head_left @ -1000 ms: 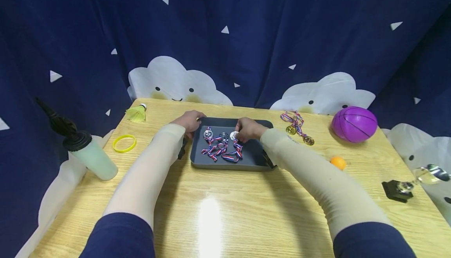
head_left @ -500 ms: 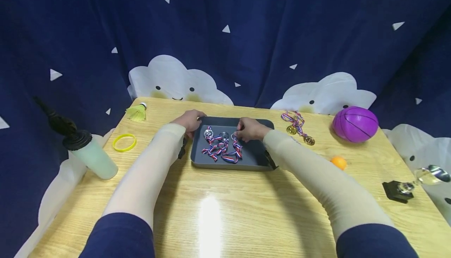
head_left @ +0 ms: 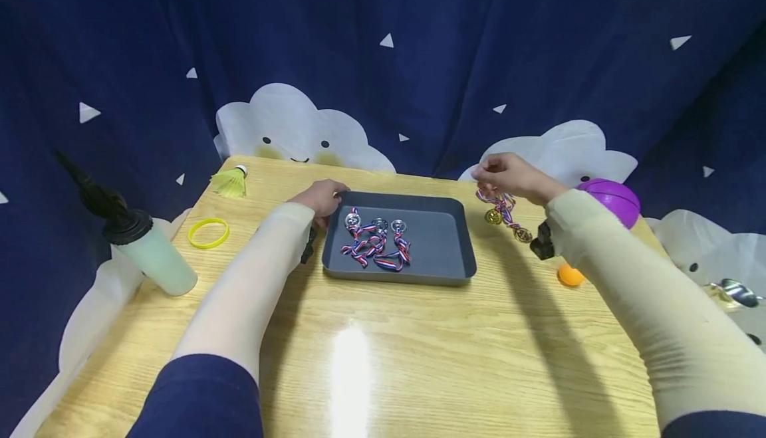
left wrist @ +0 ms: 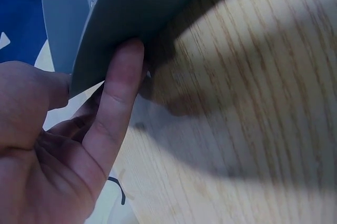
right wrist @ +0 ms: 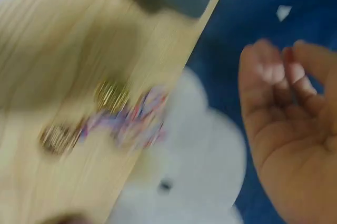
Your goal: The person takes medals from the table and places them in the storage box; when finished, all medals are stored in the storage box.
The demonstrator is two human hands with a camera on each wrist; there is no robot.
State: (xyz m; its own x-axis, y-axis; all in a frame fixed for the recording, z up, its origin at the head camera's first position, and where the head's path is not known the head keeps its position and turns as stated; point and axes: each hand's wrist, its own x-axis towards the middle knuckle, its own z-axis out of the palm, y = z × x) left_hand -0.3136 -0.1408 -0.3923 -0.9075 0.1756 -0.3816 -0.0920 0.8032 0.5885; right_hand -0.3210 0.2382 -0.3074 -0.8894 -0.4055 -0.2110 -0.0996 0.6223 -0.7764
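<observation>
My left hand (head_left: 319, 200) holds the left edge of a dark grey rectangular tray (head_left: 399, 280). In the left wrist view its thumb lies at the tray's rim (left wrist: 87, 50) and a finger reaches against the outer wall. Three silver medals with striped ribbons lie in the tray's left half: a left one (head_left: 352, 220), a middle one (head_left: 380, 224) and a right one (head_left: 398, 226). Above two gold-coloured medals (head_left: 493, 217) on the table, my right hand (head_left: 513, 175) hovers with loosely bent fingers and nothing in them. Their tangled ribbon (right wrist: 139, 118) appears blurred in the right wrist view.
Right of the medals sit an orange ball (head_left: 570, 275) and a purple ball (head_left: 613, 200), partly behind my right arm. A trophy cup (head_left: 737, 292) shows at the right edge. On the left are a shuttlecock (head_left: 230, 182), a yellow wristband (head_left: 208, 244) and a pale green bottle (head_left: 160, 262).
My right hand has left the right silver medal in the tray and moved right, over the gold medals. The left hand stays at the tray's left edge.
</observation>
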